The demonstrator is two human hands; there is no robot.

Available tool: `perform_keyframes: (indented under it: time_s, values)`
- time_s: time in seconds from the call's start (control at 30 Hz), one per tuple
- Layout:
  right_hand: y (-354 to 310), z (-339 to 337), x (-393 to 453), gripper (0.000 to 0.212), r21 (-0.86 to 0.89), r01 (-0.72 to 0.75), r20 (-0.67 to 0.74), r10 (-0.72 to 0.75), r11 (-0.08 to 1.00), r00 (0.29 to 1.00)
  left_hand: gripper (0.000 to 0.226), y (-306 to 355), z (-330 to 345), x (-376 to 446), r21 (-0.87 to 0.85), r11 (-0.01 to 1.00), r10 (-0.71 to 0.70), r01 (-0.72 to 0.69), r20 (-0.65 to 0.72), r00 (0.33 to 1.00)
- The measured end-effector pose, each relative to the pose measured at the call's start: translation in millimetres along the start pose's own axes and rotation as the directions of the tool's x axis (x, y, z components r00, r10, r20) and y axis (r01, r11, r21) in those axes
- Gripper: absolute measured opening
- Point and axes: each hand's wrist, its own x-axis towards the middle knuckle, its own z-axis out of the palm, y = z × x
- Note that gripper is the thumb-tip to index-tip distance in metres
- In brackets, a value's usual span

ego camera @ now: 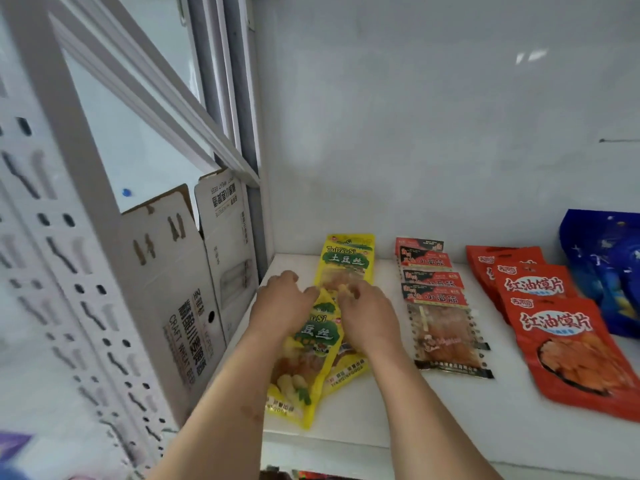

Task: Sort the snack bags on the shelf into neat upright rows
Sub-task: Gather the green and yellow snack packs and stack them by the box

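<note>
- The shelf (433,420) has its white front edge running along the bottom of the frame; bare board lies between that edge and the right forearm.
- Two yellow snack bags (313,344) lie flat at lower centre, overlapping; the nearest one's bottom corner reaches almost to the front edge.
- The left hand (282,304) and the right hand (369,315) sit side by side on these bags, fingers curled down at their top edges; whether they pinch the bags or only press them cannot be told.
- Just beyond the fingertips, more yellow bags (348,259) lie stacked toward the back wall.
- Right of centre, a row of red-and-black bags (440,306) lies overlapped, with a bare strip between it and the yellow row.
- Further right, orange-red bags (568,337) overlap; the nearest one runs out of the frame.
- A blue bag (609,268) stands at the far right edge.
- A cardboard box (180,289) stands at the left, beside the shelf's left end.
</note>
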Motion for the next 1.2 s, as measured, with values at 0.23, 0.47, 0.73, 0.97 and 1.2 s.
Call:
perform_keyframes:
  time_s: [0.23,0.47,0.73,0.97,1.2]
  values:
    - [5.9,-9.6,-39.2,0.047,-0.118,-0.005,0.046,0.011,0.993,0.999,0.085,-10.1,-5.0,-77.6,0.241,0.966,-0.09,0.092,-0.02,0.996]
    - [0.5,-19.4,-56.1,0.053,-0.088,-0.089,0.12,0.099,0.992,0.988,0.067,-28.8,4.4,-118.3,0.203,0.972,-0.105,0.12,-0.085,0.991]
    - [-0.7,-22.1,-56.3,0.031,0.099,-0.17,0.159,0.153,0.98,0.975,0.074,-34.4,11.4,-129.4,-0.001,0.998,-0.06,0.062,-0.259,0.964]
    - [0.9,-19.8,-50.6,0.027,0.261,-0.147,0.004,0.151,0.954,0.988,0.063,-43.3,3.1,-114.3,-0.255,0.966,-0.127,0.053,-0.284,0.95]
    - [-2.9,-12.5,-27.5,0.025,0.369,-0.172,-0.144,0.239,0.913,0.96,0.055,-44.9,-7.4,-97.0,-0.493,0.87,-0.171,0.025,-0.254,0.952]
